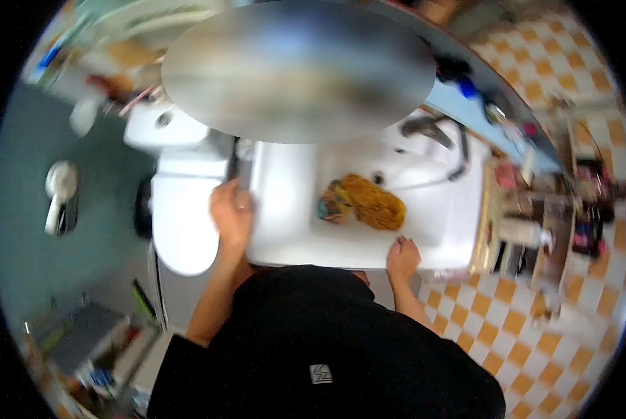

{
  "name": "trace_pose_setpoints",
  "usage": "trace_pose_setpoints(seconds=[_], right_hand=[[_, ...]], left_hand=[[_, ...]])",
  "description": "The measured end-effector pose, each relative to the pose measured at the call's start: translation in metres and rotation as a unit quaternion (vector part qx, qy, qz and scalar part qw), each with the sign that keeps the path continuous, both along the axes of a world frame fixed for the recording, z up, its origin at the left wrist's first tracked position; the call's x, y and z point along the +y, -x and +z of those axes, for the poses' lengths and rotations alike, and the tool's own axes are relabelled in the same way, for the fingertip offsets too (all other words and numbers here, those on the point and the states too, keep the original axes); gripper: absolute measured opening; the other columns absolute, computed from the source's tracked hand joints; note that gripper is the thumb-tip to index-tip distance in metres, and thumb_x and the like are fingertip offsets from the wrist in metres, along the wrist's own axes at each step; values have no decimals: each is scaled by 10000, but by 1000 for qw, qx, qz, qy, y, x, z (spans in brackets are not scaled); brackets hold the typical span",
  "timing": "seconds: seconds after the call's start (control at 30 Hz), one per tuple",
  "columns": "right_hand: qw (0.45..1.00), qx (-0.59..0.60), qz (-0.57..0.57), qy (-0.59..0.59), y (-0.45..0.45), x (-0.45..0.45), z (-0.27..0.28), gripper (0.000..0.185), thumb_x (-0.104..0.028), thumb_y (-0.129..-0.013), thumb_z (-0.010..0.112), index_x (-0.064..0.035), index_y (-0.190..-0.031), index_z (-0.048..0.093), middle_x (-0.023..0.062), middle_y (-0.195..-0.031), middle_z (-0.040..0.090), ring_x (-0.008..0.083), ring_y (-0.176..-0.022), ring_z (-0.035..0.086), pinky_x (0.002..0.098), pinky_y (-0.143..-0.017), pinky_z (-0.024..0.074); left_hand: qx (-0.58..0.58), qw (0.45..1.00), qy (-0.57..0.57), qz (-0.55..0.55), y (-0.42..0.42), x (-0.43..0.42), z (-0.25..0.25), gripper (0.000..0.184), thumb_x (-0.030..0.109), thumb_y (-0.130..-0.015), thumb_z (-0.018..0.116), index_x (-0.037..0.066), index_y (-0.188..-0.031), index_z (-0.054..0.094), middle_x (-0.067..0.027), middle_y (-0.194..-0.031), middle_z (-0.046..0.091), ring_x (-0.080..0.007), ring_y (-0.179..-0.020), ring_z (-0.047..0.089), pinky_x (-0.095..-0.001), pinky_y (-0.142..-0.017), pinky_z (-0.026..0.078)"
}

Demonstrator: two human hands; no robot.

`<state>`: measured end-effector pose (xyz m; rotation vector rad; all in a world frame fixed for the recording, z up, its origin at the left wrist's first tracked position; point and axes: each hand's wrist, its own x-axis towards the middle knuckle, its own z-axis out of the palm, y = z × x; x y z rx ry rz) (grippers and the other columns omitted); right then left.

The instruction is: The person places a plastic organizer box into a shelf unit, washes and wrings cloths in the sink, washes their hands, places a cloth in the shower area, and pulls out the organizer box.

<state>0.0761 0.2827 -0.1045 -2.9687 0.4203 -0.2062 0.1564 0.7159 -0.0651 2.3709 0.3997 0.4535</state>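
A mustard-yellow cloth (374, 201) lies bunched in the white sink (285, 209). Against its left end is a multicoloured patterned bundle (332, 204). My left hand (231, 215) is at the sink's left edge, beside the toilet, with its fingers loosely apart and nothing visible in them. Over the front rim, below the right end of the cloth, is my right hand (402, 258). Its fingers are curled in, apart from the cloth, and no held thing shows. Both hands are slightly blurred.
A dark faucet (426, 130) stands at the sink's back right. To the left is a white toilet (186, 220). Shelves with bottles (521, 232) stand on the right, above an orange-and-white checked floor (529, 349). A grey oval blur covers the top middle.
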Motion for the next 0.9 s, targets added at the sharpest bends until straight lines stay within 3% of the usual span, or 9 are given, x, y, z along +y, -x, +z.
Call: trace_pose_setpoints(seconds=[0.07,0.2,0.43,0.53,0.63,0.73,0.83,0.87,0.9], right_hand=[[1000,-2,-5,4,0,-5,-3,217,-202,-850,586,-67,-990,682,100,-1078,678,323,-1153,554,457,-1004,369],[1000,2,-22,9,-2,1,4,222,-210,-859,575,-67,-989,685,96,-1087,678,306,-1151,553,447,-1012,358],[999,13,-34,-1,0,3,14,261,-240,-866,559,-62,-1017,676,96,-1119,668,290,-1166,544,453,-1016,358],[990,140,-16,14,-10,-4,20,284,-237,-865,559,-55,-1052,670,113,-1155,655,291,-1161,546,462,-1000,383],[916,244,-8,-317,-40,-27,53,334,-278,-866,570,-73,-1116,655,131,-1188,641,288,-1180,536,466,-998,403],[956,104,39,-273,-59,-46,69,381,-262,-836,660,-76,-1167,631,164,-1251,589,314,-1201,506,380,-1031,397],[990,-2,71,-121,-59,-97,29,372,-171,-819,686,-78,-1173,622,138,-1344,527,318,-1224,485,384,-1044,392],[979,-87,41,-178,-56,-114,22,327,-72,-804,653,-54,-1127,611,195,-1362,496,390,-1223,472,463,-1023,394],[981,-123,7,-153,-49,-131,23,320,-76,-804,653,-50,-1118,604,193,-1356,494,387,-1226,467,464,-1023,391]], left_hand=[[55,994,99,8,7,11,-15,302,112,-894,587,-78,-1127,613,-214,-1032,583,-323,-931,572,-390,-836,476],[86,986,110,-96,30,5,-44,375,242,-988,479,-98,-1064,617,-280,-958,580,-419,-909,552,-463,-815,441],[130,988,40,-71,48,-17,-53,424,285,-1018,420,-87,-1025,623,-276,-936,570,-428,-887,538,-476,-814,425],[121,991,-13,-53,51,-21,-63,473,310,-1023,408,-116,-978,609,-287,-937,555,-437,-877,529,-484,-807,425],[156,986,-36,-33,50,-32,-57,543,361,-1027,381,-129,-942,600,-298,-901,554,-448,-854,532,-492,-802,424],[221,974,29,32,50,-37,-57,672,510,-998,365,-113,-1005,614,-300,-960,627,-449,-910,588,-473,-838,451],[243,969,-7,52,50,-27,-76,732,578,-974,356,-99,-1084,612,-315,-1032,631,-457,-990,595,-462,-881,458],[225,973,-7,48,51,-27,-79,761,608,-966,335,-83,-1136,605,-314,-1057,630,-465,-1020,590,-460,-898,461],[232,972,-9,41,51,-29,-73,762,609,-968,329,-85,-1114,608,-304,-1024,642,-468,-986,598,-469,-875,467]])
